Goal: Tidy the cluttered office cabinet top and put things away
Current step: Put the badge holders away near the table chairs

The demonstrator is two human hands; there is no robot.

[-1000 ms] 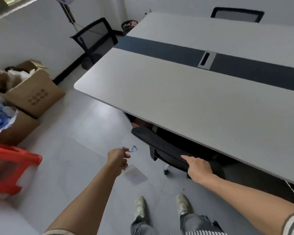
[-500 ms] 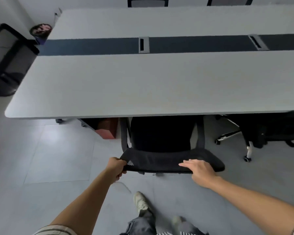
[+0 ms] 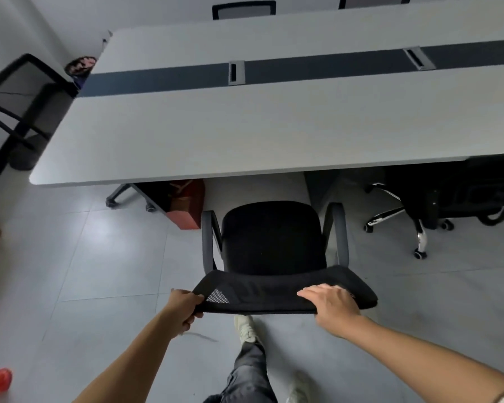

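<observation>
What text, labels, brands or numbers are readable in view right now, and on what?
No text is readable.
On the red box under the desk: a pale mark, too blurred to read.
On the black chair: no label shows.

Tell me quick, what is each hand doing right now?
Left hand: closed, gripping the corner of the chair back.
Right hand: open, fingers laid flat on top of the chair back.
</observation>
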